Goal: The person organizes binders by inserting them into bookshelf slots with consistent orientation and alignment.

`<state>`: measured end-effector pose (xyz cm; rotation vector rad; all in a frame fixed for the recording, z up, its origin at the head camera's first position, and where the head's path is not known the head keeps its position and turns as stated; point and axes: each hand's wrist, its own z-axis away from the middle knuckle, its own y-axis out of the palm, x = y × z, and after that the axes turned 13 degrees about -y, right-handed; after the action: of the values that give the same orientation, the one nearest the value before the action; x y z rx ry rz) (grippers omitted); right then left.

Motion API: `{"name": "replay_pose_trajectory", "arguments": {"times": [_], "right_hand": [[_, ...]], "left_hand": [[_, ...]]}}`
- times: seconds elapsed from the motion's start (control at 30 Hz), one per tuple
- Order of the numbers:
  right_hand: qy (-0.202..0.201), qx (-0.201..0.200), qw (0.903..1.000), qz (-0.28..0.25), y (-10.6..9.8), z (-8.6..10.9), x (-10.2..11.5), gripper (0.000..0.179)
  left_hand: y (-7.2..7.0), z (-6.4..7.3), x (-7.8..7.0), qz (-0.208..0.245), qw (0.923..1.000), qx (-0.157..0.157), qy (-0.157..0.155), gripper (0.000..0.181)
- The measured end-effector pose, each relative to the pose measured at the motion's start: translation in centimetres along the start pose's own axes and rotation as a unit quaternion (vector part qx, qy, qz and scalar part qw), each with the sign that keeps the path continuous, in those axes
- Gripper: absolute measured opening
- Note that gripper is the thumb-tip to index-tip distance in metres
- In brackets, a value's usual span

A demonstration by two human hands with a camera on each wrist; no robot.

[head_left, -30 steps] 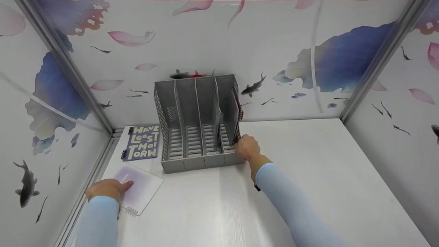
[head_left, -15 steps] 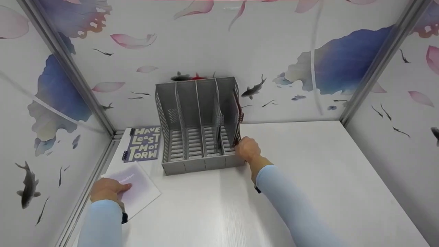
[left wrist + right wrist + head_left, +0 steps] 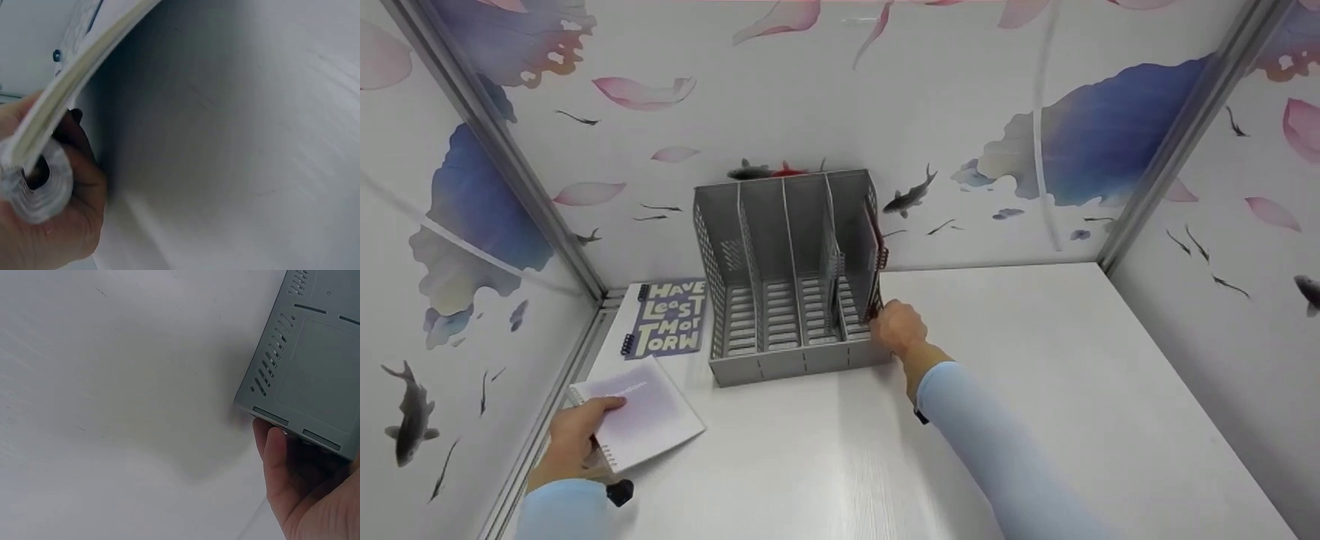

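Observation:
My left hand (image 3: 574, 435) grips a small spiral notebook (image 3: 656, 424) with a white and pale purple cover, its thumb on the cover and its fingers underneath. In the left wrist view, the page edges (image 3: 67, 84) and the clear spiral binding (image 3: 48, 197) lie against the palm, and the notebook is tilted off the table. My right hand (image 3: 900, 328) holds the front right corner of a grey file organizer (image 3: 791, 365) with four upright slots. In the right wrist view, curled fingers (image 3: 275, 458) reach round the organizer's edge.
A purple notebook (image 3: 667, 319) with large cream lettering lies left of the organizer. A dark red spiral notebook (image 3: 879, 247) stands in the rightmost slot, and another notebook (image 3: 835, 289) beside the divider to its left. Printed white panels (image 3: 945, 112) enclose the white table (image 3: 1020, 375).
My left hand has lifted and turned the pale notebook, so its spiral edge now lies by the palm at the left. The right hand stays on the organizer's corner.

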<state>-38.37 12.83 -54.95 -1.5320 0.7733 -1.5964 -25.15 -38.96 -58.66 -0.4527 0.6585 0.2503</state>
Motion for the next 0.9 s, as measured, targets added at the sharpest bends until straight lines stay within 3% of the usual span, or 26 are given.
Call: {"name": "replay_pose_trajectory", "arguments": {"times": [0.17,0.3,0.37,0.53,0.77,0.9], "right_hand": [[0.003,0.001,1.0,0.002,0.7,-0.9,-0.7,0.031],[0.003,0.001,1.0,0.002,0.6,-0.9,-0.7,0.032],[0.002,-0.001,1.0,0.0,-0.1,0.1,0.1,0.033],[0.0,-0.007,1.0,0.005,-0.2,0.0,0.1,0.032],[-0.001,-0.013,0.9999,0.0,-0.2,0.2,0.1,0.034],[-0.002,-0.011,0.9999,0.001,-0.2,0.2,0.2,0.035]], "left_hand": [[-1.4,0.0,-0.7,0.014,0.9925,0.121,0.0,0.09],[-1.7,0.4,-1.3,-0.034,0.9873,0.151,0.037,0.075],[-1.8,0.7,-1.5,-0.08,0.9834,0.15,0.063,0.066],[-1.8,2.2,-2.7,-0.171,0.9696,0.131,0.116,0.059],[-0.9,4.7,-4.8,-0.215,0.9582,0.092,0.165,0.048],[-0.3,6.3,-5.8,-0.239,0.9479,0.065,0.201,0.044]]}}
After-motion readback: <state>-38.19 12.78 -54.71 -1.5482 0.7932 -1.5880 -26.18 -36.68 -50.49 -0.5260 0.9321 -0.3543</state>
